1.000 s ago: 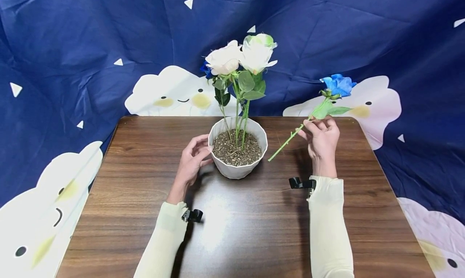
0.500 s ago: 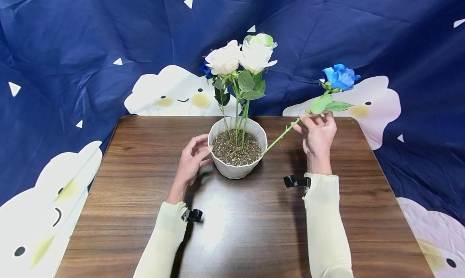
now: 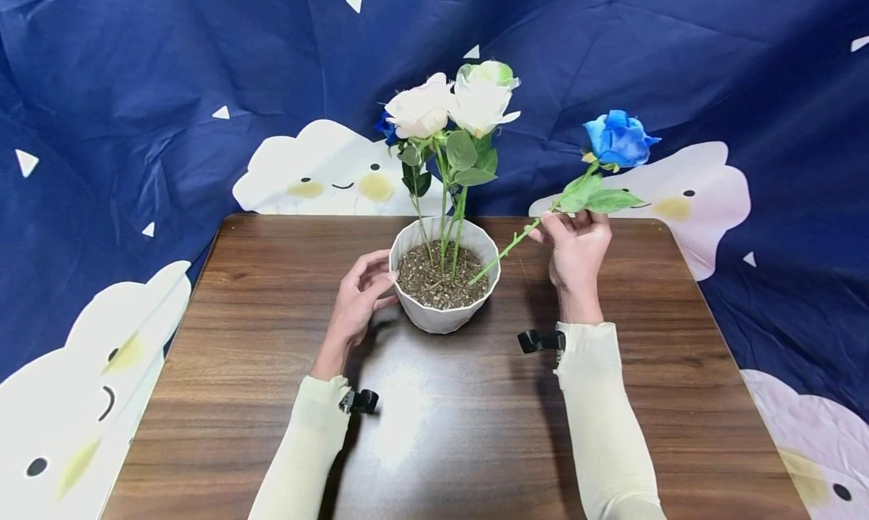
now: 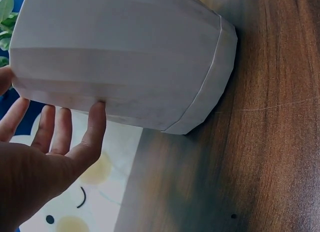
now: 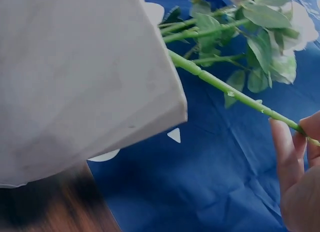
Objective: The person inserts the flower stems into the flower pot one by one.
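Observation:
My right hand (image 3: 579,254) pinches the green stem of a blue rose (image 3: 619,139) between thumb and fingers, just below its leaves. The stem slants down to the left, its lower end inside the rim of a white faceted flower pot (image 3: 440,320) and over the soil (image 3: 434,286). In the right wrist view the stem (image 5: 235,94) passes behind the pot's rim. My left hand (image 3: 361,290) holds the pot at its left side, thumb at the rim; in the left wrist view its fingertips (image 4: 98,109) touch the outer wall.
Two whitish roses (image 3: 419,109) stand upright in the pot, with a dark blue bloom (image 3: 385,127) partly hidden behind them. The pot rests on a brown wooden table (image 3: 462,429). A dark blue cloth (image 3: 285,52) with white clouds hangs behind it.
My right hand has moved left with the blue rose, bringing the stem's lower end from beside the pot to inside its rim. The bloom has risen a little. My left hand stays at the pot.

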### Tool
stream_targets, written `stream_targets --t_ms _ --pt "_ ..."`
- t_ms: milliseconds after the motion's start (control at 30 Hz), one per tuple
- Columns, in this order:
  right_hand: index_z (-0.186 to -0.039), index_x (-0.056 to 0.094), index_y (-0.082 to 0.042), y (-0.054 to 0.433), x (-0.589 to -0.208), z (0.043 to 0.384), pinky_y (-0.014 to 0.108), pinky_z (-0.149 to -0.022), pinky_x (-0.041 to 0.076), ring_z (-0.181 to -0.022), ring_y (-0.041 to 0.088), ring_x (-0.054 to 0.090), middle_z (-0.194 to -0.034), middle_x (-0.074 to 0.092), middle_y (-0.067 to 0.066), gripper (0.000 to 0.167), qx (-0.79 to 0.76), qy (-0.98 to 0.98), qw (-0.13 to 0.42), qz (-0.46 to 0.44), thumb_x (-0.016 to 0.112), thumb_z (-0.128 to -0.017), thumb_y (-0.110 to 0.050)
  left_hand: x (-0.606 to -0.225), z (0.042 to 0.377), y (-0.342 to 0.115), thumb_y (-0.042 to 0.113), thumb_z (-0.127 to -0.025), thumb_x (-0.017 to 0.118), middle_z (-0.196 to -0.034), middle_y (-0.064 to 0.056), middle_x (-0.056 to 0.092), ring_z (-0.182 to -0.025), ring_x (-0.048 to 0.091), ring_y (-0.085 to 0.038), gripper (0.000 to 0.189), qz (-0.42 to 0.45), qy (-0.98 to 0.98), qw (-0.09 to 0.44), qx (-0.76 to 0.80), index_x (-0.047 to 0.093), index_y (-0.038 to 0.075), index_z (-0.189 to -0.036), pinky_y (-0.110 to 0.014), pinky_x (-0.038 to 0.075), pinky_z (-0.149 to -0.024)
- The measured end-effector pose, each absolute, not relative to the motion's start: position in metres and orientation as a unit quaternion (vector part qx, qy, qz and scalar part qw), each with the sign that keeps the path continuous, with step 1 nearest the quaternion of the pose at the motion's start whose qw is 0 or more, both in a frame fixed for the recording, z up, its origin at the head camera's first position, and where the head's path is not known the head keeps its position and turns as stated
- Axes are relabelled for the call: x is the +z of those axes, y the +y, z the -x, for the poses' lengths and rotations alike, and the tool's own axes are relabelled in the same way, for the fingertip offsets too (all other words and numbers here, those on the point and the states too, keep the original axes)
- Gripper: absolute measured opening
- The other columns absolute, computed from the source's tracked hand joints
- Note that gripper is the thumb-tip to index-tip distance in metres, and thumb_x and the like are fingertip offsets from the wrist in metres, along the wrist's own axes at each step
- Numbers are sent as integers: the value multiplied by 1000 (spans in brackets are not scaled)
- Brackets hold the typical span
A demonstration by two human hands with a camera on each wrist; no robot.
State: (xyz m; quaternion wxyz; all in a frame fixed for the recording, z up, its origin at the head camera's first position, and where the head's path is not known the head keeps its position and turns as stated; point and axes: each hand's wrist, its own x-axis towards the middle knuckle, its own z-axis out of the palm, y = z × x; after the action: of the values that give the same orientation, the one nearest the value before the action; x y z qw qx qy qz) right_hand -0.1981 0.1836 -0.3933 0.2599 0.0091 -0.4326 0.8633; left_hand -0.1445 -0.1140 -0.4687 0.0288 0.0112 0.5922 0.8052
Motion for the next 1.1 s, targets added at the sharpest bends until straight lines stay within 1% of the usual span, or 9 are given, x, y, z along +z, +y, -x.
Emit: stream_targets --t_ms 100,167,267,400,633,767,933,1000,1100 --pt "-88 49 -3 177 -394 199 32 -50 61 -63 19 63 -81 56 10 39 862 -440 252 -16 55 -77 34 -468 144 -114 -1 -96 61 -131 -30 52 -108 59 -29 45 -13 590 28 807 51 -2 -139 -46 60 -80" --pt "-83 44 -5 173 -394 198 31 -51 61 -63 19 64 -81 58 12 40 860 -447 246 -24 56 -77 33 -468 144 -114 -1 -96 61 -131 -30 52 -108 59 -29 45 -12 589 28 808 51 -1 -139 -46 60 -80" --pt "-89 54 -4 168 -396 196 32 -51 61 -63 20 65 -80 62 14 36 851 -464 243 -36 58 -78 31 -469 144 -114 -1 -96 62 -132 -29 52 -108 59 -29 45 -12 588 28 808 51 -1 -139 -46 60 -80" --pt "-102 64 -4 163 -399 194 32 -53 61 -64 20 65 -81 63 12 39 836 -487 248 -48 62 -80 27 -469 145 -114 1 -96 62 -132 -30 52 -109 59 -30 45 -15 590 30 807 51 -1 -140 -47 60 -81" --pt "-108 63 -4 152 -402 192 33 -57 62 -66 21 67 -83 65 11 40 823 -507 244 -74 63 -80 25 -470 145 -114 0 -96 62 -132 -30 51 -109 59 -30 45 -16 588 30 808 52 0 -140 -45 60 -80" --pt "-113 63 -4 144 -402 188 31 -56 61 -62 19 67 -80 66 10 43 805 -533 245 -90 65 -80 24 -470 145 -114 1 -95 62 -131 -29 52 -108 59 -30 45 -15 589 29 808 52 -1 -139 -44 61 -79" --pt "-118 62 -3 132 -403 185 29 -59 61 -66 15 67 -82 66 6 43 779 -566 249 -105 67 -81 20 -471 145 -115 1 -95 62 -131 -29 52 -109 59 -30 46 -14 590 30 807 51 -1 -140 -45 60 -80" --pt "-117 63 0 128 -405 184 30 -61 62 -68 14 68 -84 67 4 40 763 -584 254 -107 68 -82 17 -471 145 -115 1 -96 62 -132 -29 52 -110 59 -31 46 -13 591 31 806 51 -1 -140 -46 60 -81" --pt "-115 61 9 123 -403 181 28 -66 62 -74 12 68 -89 67 4 34 726 -623 270 -111 69 -82 15 -470 145 -115 1 -96 62 -133 -29 52 -110 58 -31 45 -13 593 32 805 51 0 -140 -48 59 -82"
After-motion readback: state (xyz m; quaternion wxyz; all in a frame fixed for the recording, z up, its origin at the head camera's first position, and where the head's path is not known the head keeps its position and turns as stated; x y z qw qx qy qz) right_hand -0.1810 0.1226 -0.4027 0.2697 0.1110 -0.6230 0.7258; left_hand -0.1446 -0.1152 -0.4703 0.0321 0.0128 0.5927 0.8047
